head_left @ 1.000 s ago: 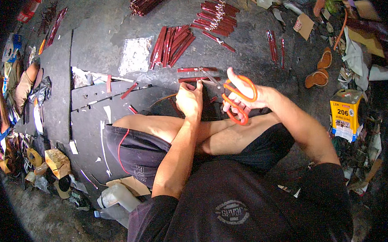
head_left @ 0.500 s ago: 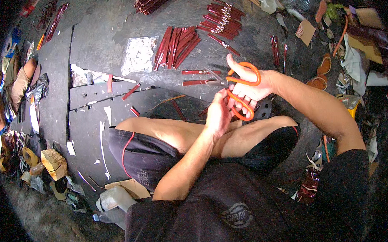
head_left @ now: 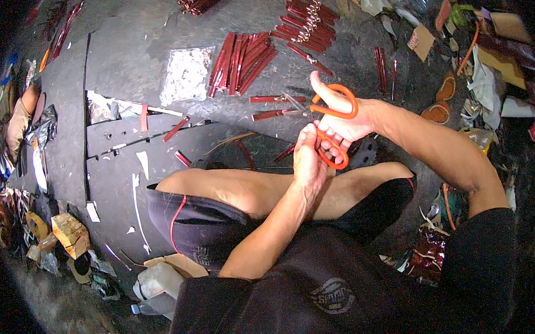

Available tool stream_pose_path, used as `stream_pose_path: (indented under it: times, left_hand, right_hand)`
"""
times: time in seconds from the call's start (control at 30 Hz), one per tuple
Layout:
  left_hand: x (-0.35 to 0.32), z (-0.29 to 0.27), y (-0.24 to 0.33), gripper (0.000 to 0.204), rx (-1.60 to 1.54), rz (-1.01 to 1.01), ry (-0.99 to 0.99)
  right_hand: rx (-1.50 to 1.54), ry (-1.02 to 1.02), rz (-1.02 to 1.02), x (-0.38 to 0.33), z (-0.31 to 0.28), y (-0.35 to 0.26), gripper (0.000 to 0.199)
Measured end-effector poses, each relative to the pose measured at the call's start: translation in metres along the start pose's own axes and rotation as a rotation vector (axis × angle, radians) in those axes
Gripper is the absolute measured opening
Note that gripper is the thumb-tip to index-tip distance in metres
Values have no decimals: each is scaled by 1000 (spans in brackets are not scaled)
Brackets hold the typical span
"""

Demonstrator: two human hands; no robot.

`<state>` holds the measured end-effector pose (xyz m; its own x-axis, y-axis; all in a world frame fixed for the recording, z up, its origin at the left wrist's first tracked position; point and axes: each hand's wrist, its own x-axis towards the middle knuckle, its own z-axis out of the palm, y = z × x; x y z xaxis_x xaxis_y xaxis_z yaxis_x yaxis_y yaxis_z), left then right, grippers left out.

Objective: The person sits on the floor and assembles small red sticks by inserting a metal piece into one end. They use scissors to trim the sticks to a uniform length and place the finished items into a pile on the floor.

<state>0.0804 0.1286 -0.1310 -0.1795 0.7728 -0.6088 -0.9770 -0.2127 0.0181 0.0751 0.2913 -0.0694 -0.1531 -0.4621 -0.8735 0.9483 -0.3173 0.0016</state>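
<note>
My right hand (head_left: 357, 119) holds a pair of scissors (head_left: 354, 102) with orange loop handles. Its thumb stands up at the upper loop, while its fingers curl by the lower one. The thin blades point left and lie parted. My left hand (head_left: 307, 159) is closed right beside the lower loop, its fingertips against those of my right hand; whatever it pinches is hidden. Just beyond the blade tips, two short dark red strips (head_left: 267, 115) with metal ends lie on the dark floor mat. Farther off are a stack of dark red strips (head_left: 238, 62) and a row of strips with metal rings (head_left: 308, 29).
A clear plastic bag (head_left: 187, 75) of shiny contents lies left of the stack. A bundle of red strips (head_left: 201, 0) sits at the far edge. Scraps and a yellowish block (head_left: 71, 235) line the left; brown sandals (head_left: 440, 105) and cardboard (head_left: 421, 43) are at right.
Both hands stay together at the scissors, with my left hand shifted slightly right and down. The whole view has turned a little; no strip has visibly been moved.
</note>
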Motion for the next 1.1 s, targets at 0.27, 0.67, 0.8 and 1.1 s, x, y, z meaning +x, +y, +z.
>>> stream_pose_path:
  times: [0.27, 0.67, 0.8, 1.1]
  left_hand:
    - [13, -5, 0, 27, -11, 26, 62]
    - [-20, -21, 57, 43, 877, 424, 461]
    - [-15, -10, 63, 23, 1199, 791, 302]
    - [18, -21, 108, 13, 1047, 809, 339]
  right_hand:
    - [-20, 72, 21, 18, -12, -5, 122]
    - [67, 188, -278, -16, 25, 81, 126]
    - [61, 167, -354, -11, 32, 104, 124]
    - [-155, 77, -953, -43, 30, 172, 96]
